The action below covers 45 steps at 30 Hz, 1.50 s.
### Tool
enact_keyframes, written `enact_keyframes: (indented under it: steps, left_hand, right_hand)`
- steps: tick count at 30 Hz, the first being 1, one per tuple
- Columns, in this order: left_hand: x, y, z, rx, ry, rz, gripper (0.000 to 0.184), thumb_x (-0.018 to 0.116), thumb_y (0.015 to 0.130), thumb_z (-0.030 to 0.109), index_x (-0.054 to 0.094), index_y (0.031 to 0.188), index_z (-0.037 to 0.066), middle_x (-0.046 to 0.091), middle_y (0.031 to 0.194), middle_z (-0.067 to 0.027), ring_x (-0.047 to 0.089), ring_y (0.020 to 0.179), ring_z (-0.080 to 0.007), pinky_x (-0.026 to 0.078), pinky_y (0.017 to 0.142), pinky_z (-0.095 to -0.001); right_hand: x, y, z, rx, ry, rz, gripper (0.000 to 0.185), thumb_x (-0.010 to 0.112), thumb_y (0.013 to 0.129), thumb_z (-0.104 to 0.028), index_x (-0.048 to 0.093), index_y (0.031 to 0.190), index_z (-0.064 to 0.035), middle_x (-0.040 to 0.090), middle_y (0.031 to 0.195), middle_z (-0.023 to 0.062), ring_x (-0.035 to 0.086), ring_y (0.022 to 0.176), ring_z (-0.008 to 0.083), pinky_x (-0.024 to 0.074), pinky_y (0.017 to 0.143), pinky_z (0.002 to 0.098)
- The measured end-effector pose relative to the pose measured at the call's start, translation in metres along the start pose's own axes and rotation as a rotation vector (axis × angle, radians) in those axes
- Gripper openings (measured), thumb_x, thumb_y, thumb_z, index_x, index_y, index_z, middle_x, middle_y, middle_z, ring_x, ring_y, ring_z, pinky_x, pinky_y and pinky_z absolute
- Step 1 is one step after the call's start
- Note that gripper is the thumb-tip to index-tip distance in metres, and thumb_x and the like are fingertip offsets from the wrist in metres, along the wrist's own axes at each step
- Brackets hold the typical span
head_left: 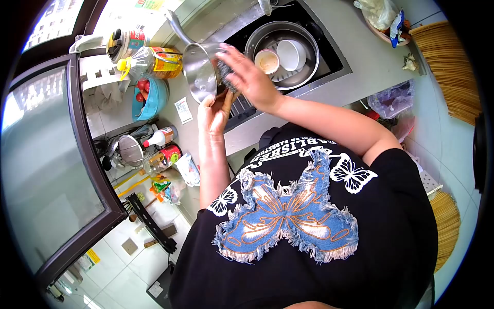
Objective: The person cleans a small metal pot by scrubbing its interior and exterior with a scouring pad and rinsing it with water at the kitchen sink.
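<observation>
A shiny metal saucepan (198, 77) is tilted on its side over the near-left end of the sink, its handle pointing up and left. My left hand (215, 114) grips its rim from below, thumb at the edge. My right hand (251, 80) presses a dark grey steel wool scourer (224, 72) against the pan's outer side; the fingers are curled round it and partly hide it. Right of the hands, a large metal pot (251, 45) stands in the sink, holding a white bowl (292, 55) and a cup (267, 62) with an orange-tinted inside.
The black sink (337, 61) is set into a grey counter (360, 77). On the left stand an oil bottle (159, 63), a blue basket (157, 100) with red items, a strainer (129, 150) and several bottles. A bowl with plastic bags (381, 14) is at the upper right.
</observation>
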<state>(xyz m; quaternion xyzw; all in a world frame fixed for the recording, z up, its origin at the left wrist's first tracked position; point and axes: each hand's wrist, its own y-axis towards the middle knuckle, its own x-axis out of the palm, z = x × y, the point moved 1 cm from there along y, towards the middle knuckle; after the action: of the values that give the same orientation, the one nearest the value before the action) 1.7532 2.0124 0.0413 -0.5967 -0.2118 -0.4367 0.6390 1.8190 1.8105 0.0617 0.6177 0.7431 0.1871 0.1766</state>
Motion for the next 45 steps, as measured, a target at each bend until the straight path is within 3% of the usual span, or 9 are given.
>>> enact_keyframes:
  steps: [6, 11, 17, 22, 27, 31, 36, 41, 45]
  left_hand:
    - [0.025, -0.009, -0.031, -0.076, -0.077, 0.009, 0.048, 0.043, 0.09, -0.002, 0.031, 0.129, -0.026, 0.031, 0.141, -0.0392, 0.02, 0.136, -0.061, 0.047, 0.109, -0.0479]
    - [0.01, 0.005, -0.025, 0.153, 0.248, 0.18, 0.047, 0.046, 0.091, 0.0, 0.033, 0.129, -0.025, 0.038, 0.137, -0.0369, 0.038, 0.13, -0.0558, 0.048, 0.108, -0.0481]
    - [0.044, -0.001, -0.035, -0.106, -0.108, -0.03, 0.053, 0.045, 0.091, 0.001, 0.027, 0.133, -0.026, 0.032, 0.139, -0.0424, 0.034, 0.132, -0.0574, 0.046, 0.109, -0.0524]
    - [0.029, 0.01, -0.024, 0.18, 0.219, 0.215, 0.036, 0.049, 0.09, 0.0, 0.048, 0.123, -0.016, 0.056, 0.123, -0.0289, 0.055, 0.117, -0.0405, 0.058, 0.093, -0.0457]
    - [0.039, 0.006, -0.033, -0.183, -0.316, -0.197, 0.026, 0.051, 0.092, 0.002, 0.056, 0.114, -0.01, 0.061, 0.115, -0.0213, 0.063, 0.103, -0.0289, 0.057, 0.09, -0.0411]
    - [0.058, -0.003, -0.041, 0.113, 0.184, 0.038, 0.039, 0.045, 0.091, 0.0, 0.042, 0.124, -0.021, 0.05, 0.126, -0.036, 0.051, 0.122, -0.0462, 0.043, 0.11, -0.0562]
    - [0.045, -0.012, -0.041, -0.095, -0.169, -0.073, 0.059, 0.041, 0.08, -0.006, 0.022, 0.13, -0.031, 0.019, 0.143, -0.0453, 0.009, 0.14, -0.0593, 0.043, 0.111, -0.0532]
    - [0.025, -0.017, -0.024, -0.125, -0.135, -0.053, 0.059, 0.042, 0.077, -0.007, 0.024, 0.128, -0.031, 0.027, 0.139, -0.0442, 0.018, 0.138, -0.0601, 0.043, 0.112, -0.0511]
    - [0.011, -0.025, -0.015, -0.084, 0.058, 0.178, 0.052, 0.044, 0.077, -0.007, 0.033, 0.123, -0.028, 0.043, 0.131, -0.0392, 0.041, 0.127, -0.0583, 0.047, 0.107, -0.056]
  right_hand:
    - [0.012, 0.07, 0.024, 0.068, 0.014, 0.069, 0.04, 0.056, 0.097, -0.023, 0.052, 0.132, -0.0042, 0.066, 0.12, 0.0174, 0.064, 0.107, 0.0359, 0.0491, 0.093, 0.0382]
    - [0.012, 0.01, -0.008, -0.091, -0.037, 0.006, 0.039, 0.059, 0.095, -0.017, 0.057, 0.133, -0.0116, 0.051, 0.143, 0.0107, 0.045, 0.134, 0.0302, 0.0336, 0.113, 0.0415]
    - [0.011, 0.051, 0.022, -0.065, 0.092, 0.041, 0.041, 0.058, 0.097, -0.029, 0.056, 0.134, -0.0122, 0.057, 0.136, 0.0125, 0.052, 0.127, 0.0322, 0.0392, 0.108, 0.0405]
    - [0.014, 0.01, 0.004, -0.184, -0.128, 0.007, 0.049, 0.054, 0.099, -0.024, 0.044, 0.144, -0.0075, 0.041, 0.15, 0.0152, 0.037, 0.14, 0.0324, 0.0302, 0.116, 0.0435]
    - [0.008, 0.01, -0.005, -0.256, -0.179, -0.014, 0.051, 0.057, 0.095, -0.026, 0.046, 0.143, -0.0097, 0.042, 0.149, 0.0137, 0.039, 0.138, 0.0348, 0.0336, 0.112, 0.0433]
    - [0.006, 0.055, 0.01, -0.195, -0.072, 0.071, 0.046, 0.056, 0.098, -0.029, 0.048, 0.138, -0.0082, 0.052, 0.139, 0.0159, 0.05, 0.128, 0.0365, 0.0399, 0.106, 0.0413]
    - [-0.006, 0.072, 0.056, 0.229, -0.038, -0.06, 0.044, 0.059, 0.097, -0.036, 0.053, 0.121, 0.0011, 0.066, 0.113, 0.0208, 0.065, 0.103, 0.0356, 0.0499, 0.089, 0.0396]
    - [-0.009, 0.005, -0.006, -0.087, -0.1, 0.007, 0.035, 0.056, 0.098, -0.022, 0.051, 0.127, -0.0034, 0.052, 0.134, 0.0247, 0.05, 0.127, 0.0369, 0.0393, 0.107, 0.042]
    - [-0.008, 0.024, 0.023, 0.154, 0.045, -0.017, 0.039, 0.051, 0.1, -0.025, 0.047, 0.132, -0.0024, 0.056, 0.13, 0.0249, 0.054, 0.121, 0.0395, 0.0419, 0.103, 0.042]
